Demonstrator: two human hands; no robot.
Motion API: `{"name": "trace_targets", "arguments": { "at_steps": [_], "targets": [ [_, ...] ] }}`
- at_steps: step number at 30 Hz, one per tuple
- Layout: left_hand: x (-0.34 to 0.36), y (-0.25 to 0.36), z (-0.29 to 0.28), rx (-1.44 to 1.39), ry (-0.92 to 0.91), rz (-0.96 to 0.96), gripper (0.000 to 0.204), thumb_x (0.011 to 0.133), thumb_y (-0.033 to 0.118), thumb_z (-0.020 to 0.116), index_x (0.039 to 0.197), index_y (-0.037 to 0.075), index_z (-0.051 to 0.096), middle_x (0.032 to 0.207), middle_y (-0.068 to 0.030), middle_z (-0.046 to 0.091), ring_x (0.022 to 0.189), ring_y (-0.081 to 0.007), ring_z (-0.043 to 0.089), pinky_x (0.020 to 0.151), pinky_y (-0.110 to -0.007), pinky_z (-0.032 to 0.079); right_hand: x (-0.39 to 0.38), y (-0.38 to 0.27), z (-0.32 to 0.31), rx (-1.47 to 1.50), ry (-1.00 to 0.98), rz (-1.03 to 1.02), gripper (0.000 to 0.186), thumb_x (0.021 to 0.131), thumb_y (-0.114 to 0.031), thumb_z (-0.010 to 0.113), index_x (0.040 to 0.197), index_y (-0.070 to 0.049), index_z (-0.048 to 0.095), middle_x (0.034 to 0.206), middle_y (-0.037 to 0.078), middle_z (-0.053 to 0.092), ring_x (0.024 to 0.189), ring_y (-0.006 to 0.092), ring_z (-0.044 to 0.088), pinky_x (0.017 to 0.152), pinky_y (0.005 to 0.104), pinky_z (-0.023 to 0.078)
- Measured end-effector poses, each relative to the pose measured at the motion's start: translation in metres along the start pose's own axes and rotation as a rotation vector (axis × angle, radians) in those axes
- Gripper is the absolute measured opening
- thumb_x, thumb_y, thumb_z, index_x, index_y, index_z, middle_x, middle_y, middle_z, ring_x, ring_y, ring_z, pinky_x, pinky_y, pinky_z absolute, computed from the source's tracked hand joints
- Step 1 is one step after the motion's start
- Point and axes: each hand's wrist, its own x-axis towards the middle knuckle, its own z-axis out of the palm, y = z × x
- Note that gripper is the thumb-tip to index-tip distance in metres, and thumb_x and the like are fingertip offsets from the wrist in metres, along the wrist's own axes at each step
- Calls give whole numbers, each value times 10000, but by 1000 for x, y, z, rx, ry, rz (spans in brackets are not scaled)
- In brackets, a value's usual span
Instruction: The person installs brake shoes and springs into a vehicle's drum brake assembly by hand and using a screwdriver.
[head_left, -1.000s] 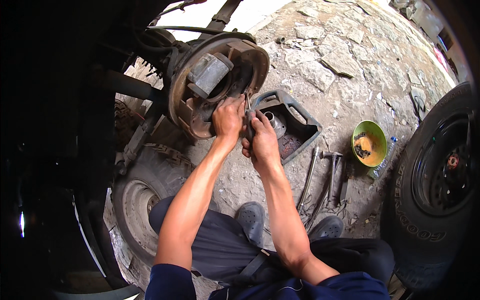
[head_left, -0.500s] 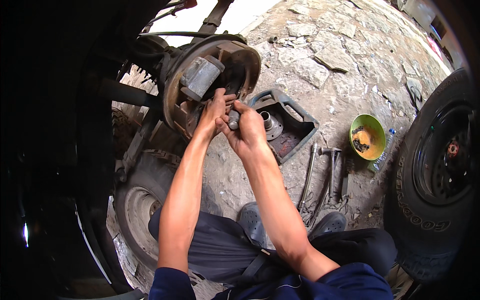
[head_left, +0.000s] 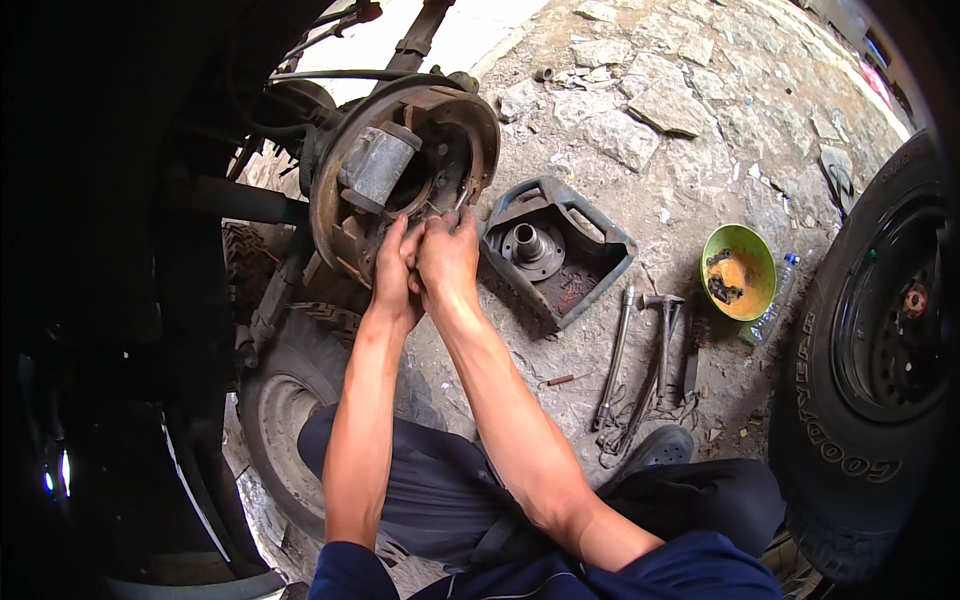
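Both my hands are close together at the lower edge of a rusty brake backing plate (head_left: 325,215). A grey metal brake caliper or cylinder housing (head_left: 380,165) is mounted on it. My left hand (head_left: 393,270) has curled fingers against the right one; what lies in them is hidden. My right hand (head_left: 447,258) is closed, its fingertips at the lower rim of the plate's opening. Thin metal bits show by those fingertips, too small to name. Just right of my hands, a flanged wheel hub (head_left: 533,250) sits in a cut-open plastic container (head_left: 590,288).
Tools lie on the stony ground: a long metal bar (head_left: 615,355), a hammer (head_left: 667,335) and a thin tool with a reddish handle (head_left: 562,380). Farther right are a green bowl (head_left: 768,265) with dark parts, a plastic bottle (head_left: 768,312) and a large tyre (head_left: 815,400). Another wheel (head_left: 285,420) is at left.
My right hand has turned over and moved left and slightly down, against my left hand. The grey cylindrical metal piece at its fingers is now out of sight. The hub shows more fully.
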Motion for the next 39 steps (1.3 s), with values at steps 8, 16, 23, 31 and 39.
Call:
{"name": "trace_targets", "arguments": {
  "at_steps": [8, 16, 23, 31, 39],
  "targets": [
    [-126, 68, 65, 949, 375, 204, 356, 977, 313, 575, 1142, 8, 654, 989, -66, 696, 780, -136, 658, 660, -247, 515, 0, -7, 19, 397, 146, 67, 435, 982, -146, 406, 1384, -51, 267, 924, 111, 469, 522, 169, 509, 329, 283, 424],
    [-51, 110, 59, 1558, 473, 1184, 664, 764, 359, 788, 1316, 74, 552, 1361, -208, 512, 1279, -384, 451, 1085, -477, 329, 14, -13, 44, 232, 207, 39, 388, 986, -136, 440, 1309, -8, 266, 1069, 210, 519, 507, 199, 552, 316, 303, 435],
    [-28, 89, 49, 1743, 474, 1183, 667, 772, 283, 764, 1378, 139, 525, 1446, -202, 412, 1379, -408, 297, 1134, -500, 263, 9, 19, 18, 44, 187, -60, 661, 981, -151, 459, 1505, -78, 62, 1234, 245, 522, 507, 176, 558, 359, 314, 423],
    [-30, 86, 38, 1686, 424, 1242, 647, 768, 245, 770, 1370, 153, 553, 1354, -211, 486, 1336, -428, 349, 1119, -512, 281, 25, -8, -8, 762, 8, 200, 377, 974, -157, 446, 1310, -7, 365, 960, 100, 492, 541, 183, 509, 327, 258, 277],
    [-26, 90, 36, 1625, 419, 1296, 624, 711, 188, 796, 1308, 160, 618, 1312, -201, 515, 1306, -417, 375, 1099, -504, 308, 13, -19, 43, 226, 274, 40, 544, 924, -142, 417, 1429, -80, 226, 1040, 228, 540, 678, 281, 599, 498, 378, 464]
  ]
}}
